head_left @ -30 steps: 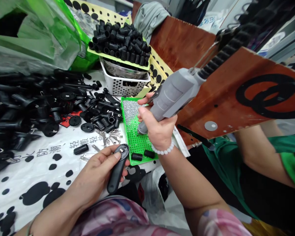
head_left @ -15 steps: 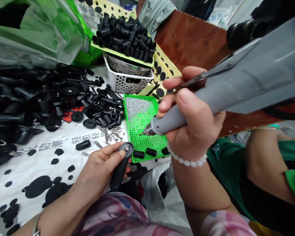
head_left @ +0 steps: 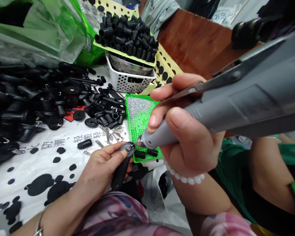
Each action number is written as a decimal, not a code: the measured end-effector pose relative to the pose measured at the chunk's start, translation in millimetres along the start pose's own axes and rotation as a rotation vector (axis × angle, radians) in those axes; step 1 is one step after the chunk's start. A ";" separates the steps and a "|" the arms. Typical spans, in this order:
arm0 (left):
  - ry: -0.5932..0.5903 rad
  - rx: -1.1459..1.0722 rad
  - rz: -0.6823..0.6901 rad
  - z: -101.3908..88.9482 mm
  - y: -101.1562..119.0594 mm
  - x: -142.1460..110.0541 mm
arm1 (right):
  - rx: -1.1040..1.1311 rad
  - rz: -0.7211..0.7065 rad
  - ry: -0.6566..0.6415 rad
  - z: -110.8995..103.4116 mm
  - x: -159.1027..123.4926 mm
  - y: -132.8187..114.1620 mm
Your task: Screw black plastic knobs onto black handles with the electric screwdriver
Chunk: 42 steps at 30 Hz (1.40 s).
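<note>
My left hand (head_left: 105, 164) pinches a black plastic part with a round slotted head and a thick handle (head_left: 120, 172); a small metal piece shows in its head under my thumb. My right hand (head_left: 186, 131) is wrapped round a grey electric screwdriver (head_left: 226, 105) with a lever along its upper side. The screwdriver's tip points down-left, right beside the round head; whether it touches cannot be made out. Behind the tip lies a green perforated tray (head_left: 140, 126) with a heap of small silvery screws (head_left: 140, 106) and black tubes (head_left: 140, 154) at its near end.
A large pile of black plastic parts (head_left: 39, 101) covers the left. Flat metal strips (head_left: 115, 132) and a loose black tube (head_left: 85, 144) lie near my left hand. A white basket (head_left: 131, 82) at the back carries stacked black tubes (head_left: 127, 36). Another person's arm (head_left: 267, 160) is at right.
My right hand has brought the screwdriver down and left, so its tip is now beside the round head. My left hand has kept its grip on the black part, almost still.
</note>
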State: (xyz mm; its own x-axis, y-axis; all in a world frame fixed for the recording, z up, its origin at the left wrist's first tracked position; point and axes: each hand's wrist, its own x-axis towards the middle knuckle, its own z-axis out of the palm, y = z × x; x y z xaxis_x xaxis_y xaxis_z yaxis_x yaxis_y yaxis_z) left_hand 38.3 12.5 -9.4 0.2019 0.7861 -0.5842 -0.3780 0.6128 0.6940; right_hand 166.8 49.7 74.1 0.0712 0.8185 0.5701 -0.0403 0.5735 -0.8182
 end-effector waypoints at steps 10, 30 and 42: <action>-0.016 -0.005 -0.007 1.6 2.3 -2.6 | 0.009 0.017 0.007 7.7 -6.7 4.3; 0.027 0.101 0.121 2.6 -4.0 -4.5 | -0.066 -0.010 -0.015 14.5 -11.9 8.6; 0.017 0.115 0.157 0.1 -3.5 3.4 | 0.048 -0.053 0.142 -25.2 -6.8 32.7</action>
State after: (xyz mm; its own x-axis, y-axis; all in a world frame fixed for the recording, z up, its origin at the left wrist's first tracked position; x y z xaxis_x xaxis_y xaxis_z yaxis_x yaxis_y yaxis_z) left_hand 40.4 13.1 -13.8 0.1325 0.8718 -0.4716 -0.2981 0.4889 0.8198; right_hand 190.1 62.0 41.6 0.2145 0.7756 0.5937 -0.0798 0.6197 -0.7808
